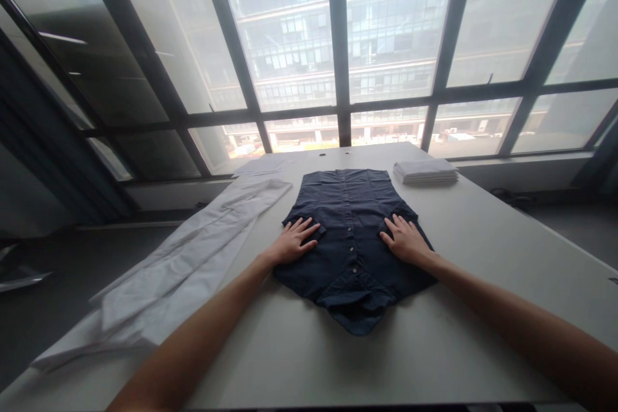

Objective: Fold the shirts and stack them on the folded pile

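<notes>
A dark navy button-up shirt (350, 206) lies partly folded on the white table (483, 257), collar towards me, button placket up the middle. My left hand (293, 241) rests flat on the shirt's left side, fingers spread. My right hand (404, 238) lies flat on its right side, fingers spread too. Neither hand grips the cloth; both press down on it.
A long white garment (193, 264) lies stretched along the table's left edge. A stack of folded white cloth (425, 171) sits at the far right of the shirt. A flat white piece (261, 167) lies at the far end. Large windows stand beyond the table.
</notes>
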`<state>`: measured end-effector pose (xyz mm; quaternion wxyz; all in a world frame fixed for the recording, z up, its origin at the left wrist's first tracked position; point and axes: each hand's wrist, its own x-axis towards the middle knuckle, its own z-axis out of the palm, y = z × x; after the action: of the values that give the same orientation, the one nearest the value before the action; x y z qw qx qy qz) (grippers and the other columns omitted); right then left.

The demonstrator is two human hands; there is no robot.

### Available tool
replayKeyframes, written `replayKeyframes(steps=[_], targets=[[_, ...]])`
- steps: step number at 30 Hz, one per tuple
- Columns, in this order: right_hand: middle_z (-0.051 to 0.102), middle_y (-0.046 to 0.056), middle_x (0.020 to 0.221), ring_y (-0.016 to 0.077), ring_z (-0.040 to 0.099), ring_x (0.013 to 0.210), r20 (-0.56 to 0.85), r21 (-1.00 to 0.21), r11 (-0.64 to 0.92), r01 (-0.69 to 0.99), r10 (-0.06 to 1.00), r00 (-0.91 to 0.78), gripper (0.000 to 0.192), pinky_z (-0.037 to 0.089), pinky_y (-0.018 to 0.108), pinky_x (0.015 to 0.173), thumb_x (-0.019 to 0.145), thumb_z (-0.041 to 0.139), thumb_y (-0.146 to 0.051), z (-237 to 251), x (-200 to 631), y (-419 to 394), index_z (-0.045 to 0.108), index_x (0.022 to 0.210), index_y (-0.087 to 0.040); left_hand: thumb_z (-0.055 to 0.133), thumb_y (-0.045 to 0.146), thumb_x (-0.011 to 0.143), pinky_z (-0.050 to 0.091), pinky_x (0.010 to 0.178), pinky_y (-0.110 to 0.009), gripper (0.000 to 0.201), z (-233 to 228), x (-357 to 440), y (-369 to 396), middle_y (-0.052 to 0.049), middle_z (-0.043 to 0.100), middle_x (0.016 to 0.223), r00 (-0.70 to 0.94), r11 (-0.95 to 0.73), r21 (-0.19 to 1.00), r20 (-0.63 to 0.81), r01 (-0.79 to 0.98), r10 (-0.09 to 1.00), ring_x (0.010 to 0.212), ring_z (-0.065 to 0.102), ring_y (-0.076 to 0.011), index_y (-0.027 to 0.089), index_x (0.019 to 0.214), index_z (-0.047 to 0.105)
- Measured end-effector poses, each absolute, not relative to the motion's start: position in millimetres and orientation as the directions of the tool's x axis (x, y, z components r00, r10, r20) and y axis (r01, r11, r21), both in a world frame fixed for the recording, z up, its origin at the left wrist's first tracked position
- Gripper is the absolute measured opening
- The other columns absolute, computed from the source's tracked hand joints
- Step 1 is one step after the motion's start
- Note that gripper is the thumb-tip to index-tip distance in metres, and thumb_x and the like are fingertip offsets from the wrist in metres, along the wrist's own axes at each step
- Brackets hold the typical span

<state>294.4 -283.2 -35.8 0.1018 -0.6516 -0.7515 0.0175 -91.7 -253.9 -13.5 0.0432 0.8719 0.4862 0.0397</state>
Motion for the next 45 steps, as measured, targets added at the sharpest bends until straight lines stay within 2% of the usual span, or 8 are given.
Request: replayKeyframes(steps=[32, 36, 38, 40, 42, 45], targets=[[0.033, 0.021, 0.163, 0.0337, 0.028, 0.152, 0.148, -0.167, 0.152, 0.974, 0.981, -0.128, 0.066, 0.021, 0.050, 0.122, 0.102, 0.038, -0.050, -37.4, 293.7, -284.1, 0.040, 0.156, -0.010, 0.036, 0.066, 0.102, 0.014, 0.122, -0.062, 0.065, -12.6, -91.6, -254.9, -0.004, 0.019, 0.169, 0.518, -0.517, 0.115, 0.025, 0.848, 0.855, 0.155, 0.014, -0.0356, 0.037, 0.159, 0.033], [0.036, 0.021, 0.162, 0.0346, 0.029, 0.151, 0.244, -0.196, 0.198, 0.961, 0.959, -0.148, 0.062, 0.021, 0.053, 0.122, 0.100, 0.043, -0.044, -30.7, 293.3, -287.7, 0.047, 0.151, -0.009, 0.047, 0.058, 0.101, 0.016, 0.123, -0.060, 0.061, 0.2, -83.9, -267.7, -0.006, 0.022, 0.169, 0.569, -0.585, 0.123, 0.145, 0.801, 0.809, 0.155, 0.015, -0.0358, 0.032, 0.155, 0.043], [0.045, 0.019, 0.157, 0.0327, 0.037, 0.147, 0.345, -0.245, 0.299, 0.922, 0.916, -0.205, 0.054, 0.026, 0.050, 0.120, 0.098, 0.046, -0.040, -22.5, 293.5, -292.3, 0.056, 0.144, -0.012, 0.052, 0.052, 0.100, 0.020, 0.124, -0.055, 0.055, 13.2, -74.4, -281.2, -0.007, 0.034, 0.165, 0.617, -0.653, 0.180, 0.221, 0.735, 0.755, 0.153, 0.025, -0.0339, 0.031, 0.151, 0.050], [0.060, 0.016, 0.141, 0.0293, 0.052, 0.133, 0.414, -0.331, 0.437, 0.837, 0.864, -0.287, 0.042, 0.038, 0.044, 0.113, 0.098, 0.047, -0.037, -12.3, 293.6, -299.1, 0.066, 0.131, -0.017, 0.057, 0.049, 0.099, 0.034, 0.119, -0.048, 0.049, 27.8, -62.3, -297.5, -0.009, 0.052, 0.150, 0.673, -0.709, 0.315, 0.232, 0.632, 0.703, 0.140, 0.045, -0.0303, 0.030, 0.144, 0.058], [0.069, 0.012, 0.118, 0.0252, 0.063, 0.108, 0.401, -0.427, 0.555, 0.714, 0.824, -0.401, 0.033, 0.048, 0.038, 0.098, 0.098, 0.048, -0.037, -2.9, 293.1, -307.4, 0.073, 0.113, -0.021, 0.065, 0.049, 0.095, 0.047, 0.106, -0.039, 0.043, 40.0, -50.2, -312.9, -0.009, 0.064, 0.129, 0.753, -0.726, 0.460, 0.169, 0.511, 0.636, 0.120, 0.060, -0.0263, 0.027, 0.132, 0.066], [0.067, 0.007, 0.093, 0.0187, 0.060, 0.081, 0.284, -0.567, 0.633, 0.527, 0.751, -0.596, 0.030, 0.049, 0.031, 0.077, 0.097, 0.054, -0.042, 6.2, 291.3, -318.5, 0.073, 0.093, -0.019, 0.079, 0.050, 0.084, 0.052, 0.083, -0.030, 0.039, 47.7, -38.2, -327.5, -0.005, 0.068, 0.104, 0.839, -0.689, 0.588, 0.032, 0.424, 0.544, 0.093, 0.065, -0.0205, 0.023, 0.111, 0.073]])
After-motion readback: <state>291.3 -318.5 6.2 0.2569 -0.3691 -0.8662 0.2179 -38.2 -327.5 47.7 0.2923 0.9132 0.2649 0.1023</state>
